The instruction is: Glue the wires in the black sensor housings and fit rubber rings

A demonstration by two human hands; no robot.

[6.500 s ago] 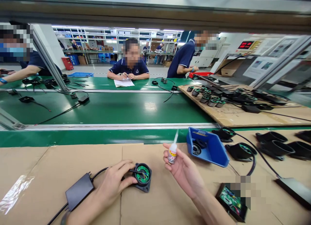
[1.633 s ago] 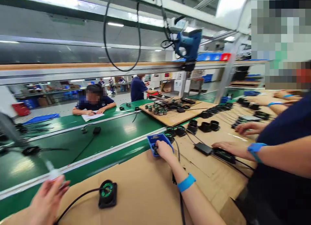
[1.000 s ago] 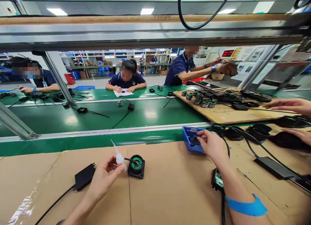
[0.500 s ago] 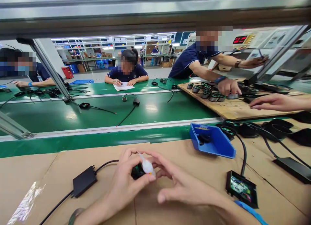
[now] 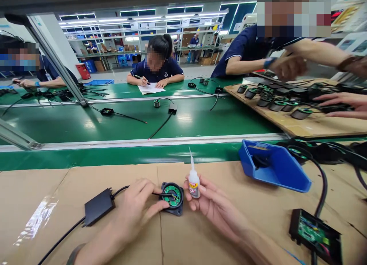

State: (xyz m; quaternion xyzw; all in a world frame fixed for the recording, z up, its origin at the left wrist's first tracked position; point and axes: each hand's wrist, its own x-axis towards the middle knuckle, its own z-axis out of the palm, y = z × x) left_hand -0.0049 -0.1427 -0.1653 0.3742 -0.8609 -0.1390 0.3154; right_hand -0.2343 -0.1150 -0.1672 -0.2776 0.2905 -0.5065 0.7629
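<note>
On the cardboard, a round black housing [image 5: 180, 209] lies face up, showing a green ring-shaped circuit board [image 5: 172, 202] with thin coloured wires. My left hand [image 5: 137, 204] is closed on its left side, thumb at the near rim and fingers by the cable at the far rim. A black cable runs under that hand to a flat black box [image 5: 99, 206] at the left. Just right of the housing, my right hand [image 5: 212, 204] holds a small white glue bottle [image 5: 194, 181] upright, its long thin nozzle pointing up and the label facing me.
A blue bin [image 5: 275, 173] with black parts stands at the right. Nearer lies an open black box with a circuit board [image 5: 312, 230]. Beyond the metal rail runs a green belt [image 5: 126, 129]. Several co-workers sit opposite; one reaches over a wooden board [image 5: 266, 114] holding motors.
My hands have moved apart. The glue bottle, earlier tilted over the housing between both hands, is now upright in my right hand, and the housing shows on the cardboard. The view has shifted.
</note>
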